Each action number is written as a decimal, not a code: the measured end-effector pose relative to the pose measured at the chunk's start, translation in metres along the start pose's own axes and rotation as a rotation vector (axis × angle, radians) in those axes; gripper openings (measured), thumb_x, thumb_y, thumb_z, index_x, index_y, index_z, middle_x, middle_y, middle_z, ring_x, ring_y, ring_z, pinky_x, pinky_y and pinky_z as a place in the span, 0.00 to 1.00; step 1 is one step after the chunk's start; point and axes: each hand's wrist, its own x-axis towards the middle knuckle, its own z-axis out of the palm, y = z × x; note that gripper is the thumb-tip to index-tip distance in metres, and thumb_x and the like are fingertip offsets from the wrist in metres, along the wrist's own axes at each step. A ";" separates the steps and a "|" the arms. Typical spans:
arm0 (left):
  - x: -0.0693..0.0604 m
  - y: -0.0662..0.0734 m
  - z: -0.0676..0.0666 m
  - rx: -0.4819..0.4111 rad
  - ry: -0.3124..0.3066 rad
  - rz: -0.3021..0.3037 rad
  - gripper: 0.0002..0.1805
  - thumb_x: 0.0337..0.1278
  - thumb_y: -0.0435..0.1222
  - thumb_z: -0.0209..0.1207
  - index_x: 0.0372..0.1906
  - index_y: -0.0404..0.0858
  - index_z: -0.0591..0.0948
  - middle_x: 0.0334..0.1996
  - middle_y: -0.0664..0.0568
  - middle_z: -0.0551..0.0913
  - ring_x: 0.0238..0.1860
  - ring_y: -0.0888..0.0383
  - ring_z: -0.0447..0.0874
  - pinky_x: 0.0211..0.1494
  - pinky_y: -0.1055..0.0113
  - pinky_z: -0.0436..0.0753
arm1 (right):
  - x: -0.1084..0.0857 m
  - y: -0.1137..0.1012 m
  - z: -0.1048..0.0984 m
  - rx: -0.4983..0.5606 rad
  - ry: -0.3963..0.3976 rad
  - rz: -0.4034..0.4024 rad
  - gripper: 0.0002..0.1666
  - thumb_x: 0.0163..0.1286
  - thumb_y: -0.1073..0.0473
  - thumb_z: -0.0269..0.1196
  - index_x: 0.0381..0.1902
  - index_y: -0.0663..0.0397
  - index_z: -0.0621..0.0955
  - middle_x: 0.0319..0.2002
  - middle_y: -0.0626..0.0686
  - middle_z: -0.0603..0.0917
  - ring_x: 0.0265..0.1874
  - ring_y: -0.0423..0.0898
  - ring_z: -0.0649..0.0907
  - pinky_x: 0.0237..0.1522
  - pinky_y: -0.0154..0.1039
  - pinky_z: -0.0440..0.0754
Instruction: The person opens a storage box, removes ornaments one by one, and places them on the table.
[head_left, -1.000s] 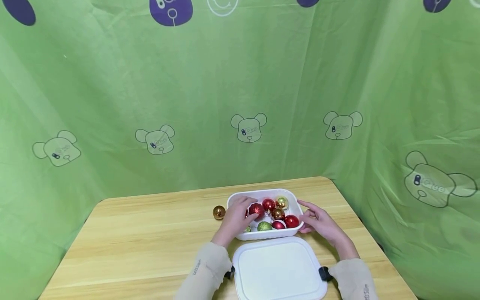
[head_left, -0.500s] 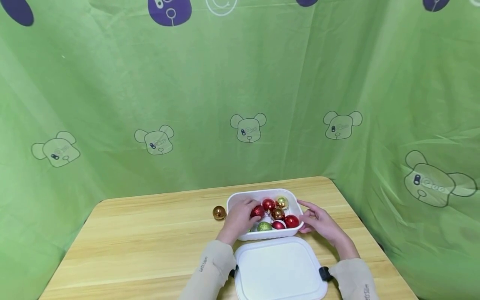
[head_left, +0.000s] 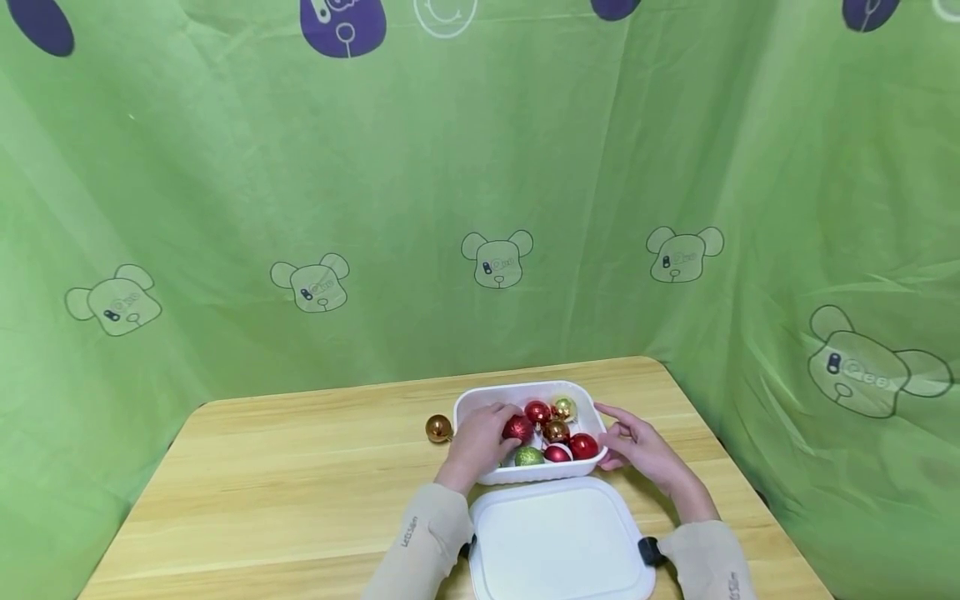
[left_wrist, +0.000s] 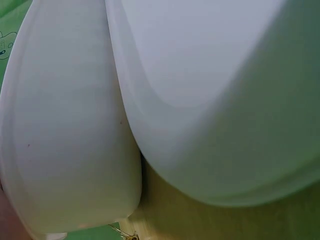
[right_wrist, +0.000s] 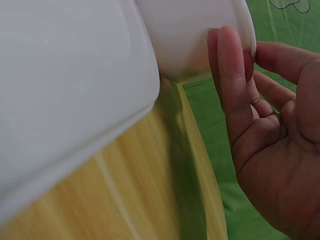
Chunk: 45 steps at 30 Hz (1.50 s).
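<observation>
A white rectangular box (head_left: pixel 517 474) stands on the table with several Christmas baubles inside. My left hand (head_left: pixel 477 439) reaches over its left side, fingers and thumb about a dark red glitter bauble (head_left: pixel 518 428); the hand hides the box's left part. My right hand (head_left: pixel 637 446) holds the right end of the box at the rim; in the right wrist view its fingers (right_wrist: pixel 232 75) lie against the outer wall. Red (head_left: pixel 583 446), green (head_left: pixel 528 456) and gold (head_left: pixel 564 408) baubles lie right of the left hand. Outside, a gold-brown bauble (head_left: pixel 438 428) sits left of the box.
A white lid (head_left: pixel 558 542) lies flat in front of the box, between both forearms; it fills much of the left wrist view. The wooden table (head_left: pixel 300 475) extends to the left. Green cloth (head_left: pixel 390 183) with bear prints hangs behind and at the sides.
My left hand has moved slightly right inside the box, and the dark red glitter bauble has shifted a little right with it. The right hand and the lid have stayed put.
</observation>
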 end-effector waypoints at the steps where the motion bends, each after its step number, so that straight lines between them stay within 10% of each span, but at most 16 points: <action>1: 0.000 0.000 0.000 0.003 0.000 0.002 0.27 0.64 0.47 0.68 0.67 0.49 0.78 0.63 0.53 0.84 0.63 0.52 0.83 0.74 0.53 0.77 | 0.000 0.000 0.000 -0.006 -0.007 -0.006 0.40 0.78 0.65 0.58 0.81 0.63 0.55 0.42 0.65 0.82 0.35 0.50 0.89 0.43 0.43 0.92; 24: 0.000 -0.002 0.000 -0.023 0.007 0.025 0.27 0.64 0.48 0.68 0.66 0.50 0.78 0.57 0.54 0.84 0.59 0.53 0.84 0.71 0.54 0.78 | -0.001 0.000 -0.001 -0.008 0.000 -0.001 0.40 0.78 0.66 0.58 0.81 0.63 0.56 0.41 0.63 0.82 0.35 0.50 0.89 0.43 0.44 0.92; 45: 0.000 -0.009 -0.009 -0.367 0.058 0.028 0.27 0.62 0.42 0.69 0.66 0.45 0.78 0.62 0.53 0.82 0.64 0.53 0.80 0.73 0.56 0.78 | 0.002 0.003 -0.002 -0.014 -0.006 -0.008 0.40 0.78 0.65 0.58 0.81 0.63 0.55 0.40 0.62 0.82 0.36 0.50 0.89 0.44 0.43 0.92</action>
